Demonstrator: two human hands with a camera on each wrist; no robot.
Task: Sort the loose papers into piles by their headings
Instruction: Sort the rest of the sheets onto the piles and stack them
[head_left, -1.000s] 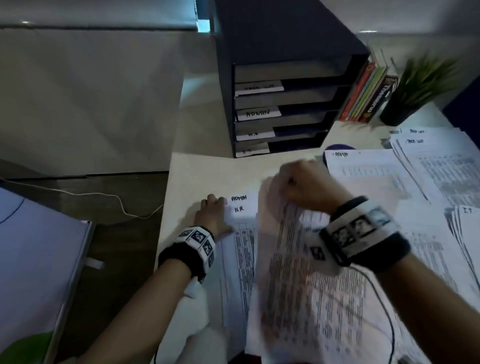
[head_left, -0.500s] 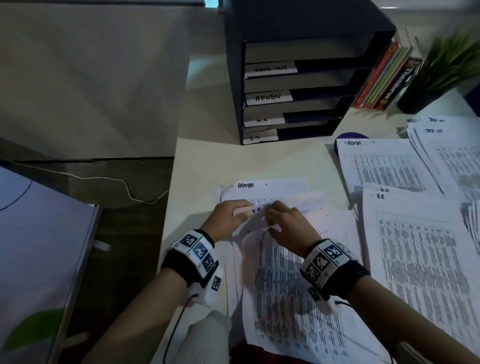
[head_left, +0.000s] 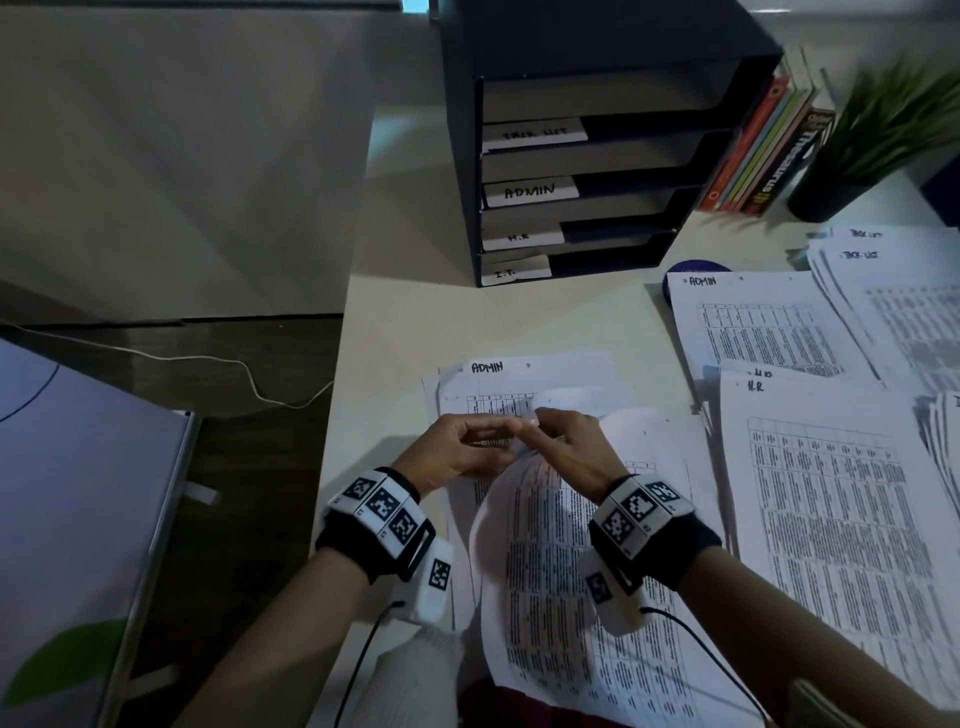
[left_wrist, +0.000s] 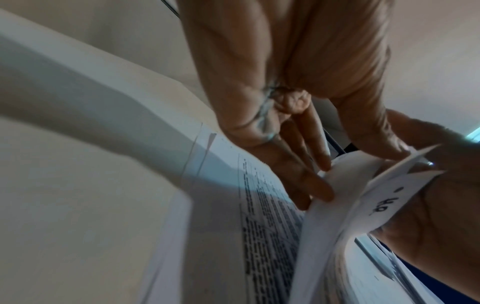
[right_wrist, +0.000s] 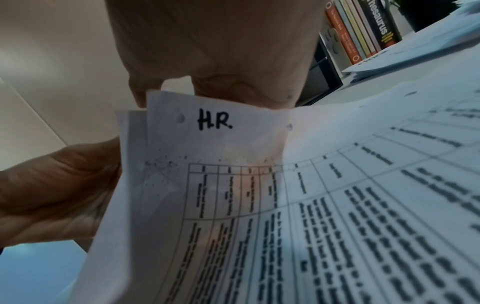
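Both hands meet at the top edge of a curled H.R. sheet (right_wrist: 215, 123): the right hand (head_left: 569, 449) pinches it between thumb and fingers, and the left hand (head_left: 460, 447) fingers (left_wrist: 309, 185) its corner. It lifts off the loose stack (head_left: 571, 597) on the bench (head_left: 405, 322), over an ADMIN sheet (head_left: 519, 371). An H.R. pile (head_left: 831, 519) lies to the right.

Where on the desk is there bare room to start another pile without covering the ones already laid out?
Bare desk lies between the file tray at the back, the unsorted stack in front and the ADMIN pile to the right. A narrower strip runs along the desk's left edge beside the left hand. The right side is crowded: the H.R. pile and others overlap there.
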